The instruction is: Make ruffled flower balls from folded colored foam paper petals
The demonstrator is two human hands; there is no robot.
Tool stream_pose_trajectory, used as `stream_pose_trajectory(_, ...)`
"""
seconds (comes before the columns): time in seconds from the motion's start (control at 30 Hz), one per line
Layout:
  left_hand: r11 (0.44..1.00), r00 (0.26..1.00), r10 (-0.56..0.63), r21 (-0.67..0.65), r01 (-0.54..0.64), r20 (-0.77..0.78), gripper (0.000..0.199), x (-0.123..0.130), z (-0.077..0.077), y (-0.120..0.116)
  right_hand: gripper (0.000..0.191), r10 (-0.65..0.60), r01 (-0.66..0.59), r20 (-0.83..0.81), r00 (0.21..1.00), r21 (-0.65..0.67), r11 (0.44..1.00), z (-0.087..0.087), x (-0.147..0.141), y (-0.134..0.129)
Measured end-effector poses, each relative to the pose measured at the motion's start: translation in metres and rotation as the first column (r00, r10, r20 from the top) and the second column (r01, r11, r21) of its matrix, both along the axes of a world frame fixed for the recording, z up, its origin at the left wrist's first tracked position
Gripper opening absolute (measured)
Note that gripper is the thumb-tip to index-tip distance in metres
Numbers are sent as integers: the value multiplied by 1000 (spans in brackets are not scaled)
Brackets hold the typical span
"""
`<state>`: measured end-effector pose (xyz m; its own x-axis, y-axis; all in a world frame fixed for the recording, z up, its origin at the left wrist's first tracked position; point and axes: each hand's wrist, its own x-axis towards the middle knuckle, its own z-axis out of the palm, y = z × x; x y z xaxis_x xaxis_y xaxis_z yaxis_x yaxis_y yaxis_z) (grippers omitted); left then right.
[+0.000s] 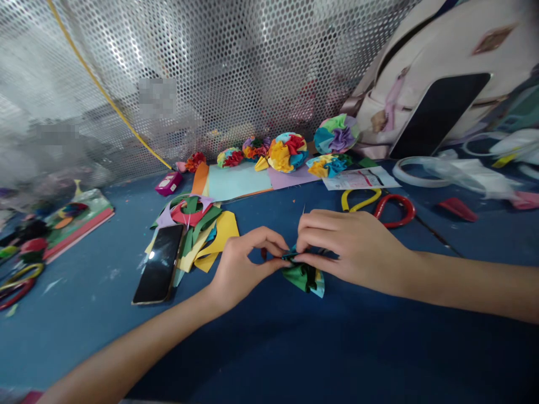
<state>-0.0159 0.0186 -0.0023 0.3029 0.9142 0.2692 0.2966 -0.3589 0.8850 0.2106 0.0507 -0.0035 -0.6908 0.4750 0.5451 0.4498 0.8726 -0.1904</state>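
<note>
Phone (pixel 159 266) lies beside cut paper scraps (pixel 213 242) on the blue table (pixel 101 336), near a purple box (pixel 168 183) with unreadable white print. Left hand (pixel 242 266) and right hand (pixel 353 247) both pinch the folded green and blue piece (pixel 300 276) between them, scissors (pixel 394 210) beyond; rightward, a printed slip (pixel 364 178) and backpack patch (pixel 493 40) are too blurred to read
</note>
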Motion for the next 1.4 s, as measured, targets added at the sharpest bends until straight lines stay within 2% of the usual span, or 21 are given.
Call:
stream_pose_trajectory(0.17,1000,1000,-12,5,12,-25,16,0,1,0,22,0,-5,52,999,107,994,4,0,-1)
stream_pose_trajectory(0.43,999,998,-26,38,29,-62,25,3,1,-2,27,-8,-3,70,998,158,987,3,-3,-3)
stream_pose_trajectory(0.67,999,999,-37,10,38,-34,24,2,0,-4,14,44,-36,-37,998,201,979,0,-3,-5)
stream_pose_trajectory(0.87,1000,999,-26,-9,26,-21,24,0,-2,-4,11,68,-57,-49,996,197,979,-2,-4,-4)
stream_pose_trajectory(1.13,999,999,-49,-14,49,-3,19,2,-4,-4,13,116,-100,-128,985,123,987,-2,-6,-2)
stream_pose_trajectory(1.4,999,999,-47,-21,47,15,22,3,-6,-5,17,120,-109,-96,988,113,988,-3,-4,1)
